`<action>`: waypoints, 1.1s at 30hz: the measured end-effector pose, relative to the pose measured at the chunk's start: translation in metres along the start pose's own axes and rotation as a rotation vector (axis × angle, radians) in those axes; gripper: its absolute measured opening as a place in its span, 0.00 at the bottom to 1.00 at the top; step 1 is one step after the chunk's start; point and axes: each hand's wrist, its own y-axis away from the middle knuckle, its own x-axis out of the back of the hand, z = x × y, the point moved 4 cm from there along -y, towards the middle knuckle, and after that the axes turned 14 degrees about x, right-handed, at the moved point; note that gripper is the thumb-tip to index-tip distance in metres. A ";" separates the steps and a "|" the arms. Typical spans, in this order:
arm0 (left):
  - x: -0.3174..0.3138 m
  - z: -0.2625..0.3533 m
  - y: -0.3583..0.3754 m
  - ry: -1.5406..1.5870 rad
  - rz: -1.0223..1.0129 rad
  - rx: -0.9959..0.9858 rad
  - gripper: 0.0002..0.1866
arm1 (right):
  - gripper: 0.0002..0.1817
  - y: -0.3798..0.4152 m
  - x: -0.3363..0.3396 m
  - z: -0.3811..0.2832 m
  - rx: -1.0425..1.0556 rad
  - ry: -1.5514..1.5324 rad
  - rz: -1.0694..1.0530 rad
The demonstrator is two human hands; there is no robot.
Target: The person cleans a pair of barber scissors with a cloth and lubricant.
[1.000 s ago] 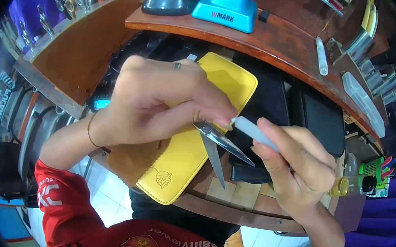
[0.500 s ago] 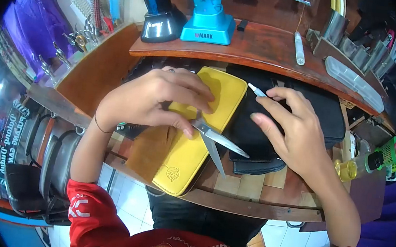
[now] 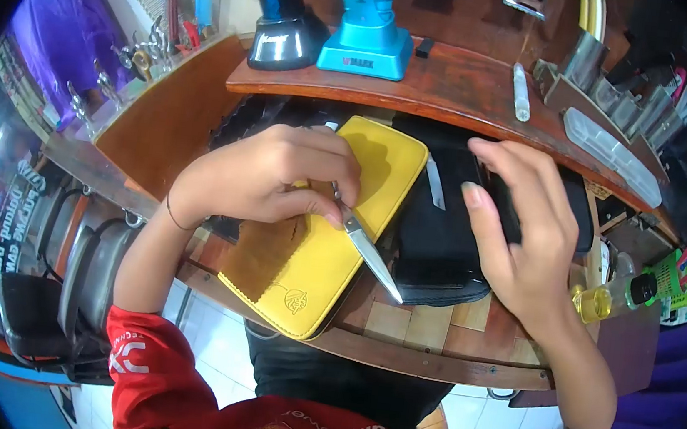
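Note:
My left hand is closed on the handles of a pair of scissors, over the yellow case. The scissor blades are together and point down to the right; the fingers hide most of the handles. The yellow case lies tilted on the drawer, with a brown panel on its left and a stamped emblem near its lower end. My right hand is open above a black case, thumb and fingers apart, holding nothing. A slim white piece lies on the black case, left of my right fingertips.
A shelf behind carries a blue WMARK stand, a black clipper stand, a white tube and a clear plastic tray. Combs and scissors stand at left. A bottle of yellow liquid is at right.
The scissor blades have closed in my left hand. My right hand has let go of the slim white piece, and its fingers have spread and moved right.

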 end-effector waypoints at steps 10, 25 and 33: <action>-0.006 -0.008 0.007 0.054 0.059 -0.044 0.08 | 0.14 -0.024 -0.022 -0.062 0.311 -0.191 -0.168; -0.008 0.024 0.009 -0.318 0.081 0.080 0.08 | 0.05 -0.024 -0.072 -0.124 0.347 -0.061 -0.340; -0.009 0.025 -0.010 -0.249 -0.127 0.265 0.09 | 0.07 -0.048 -0.066 -0.115 0.304 -0.196 -0.197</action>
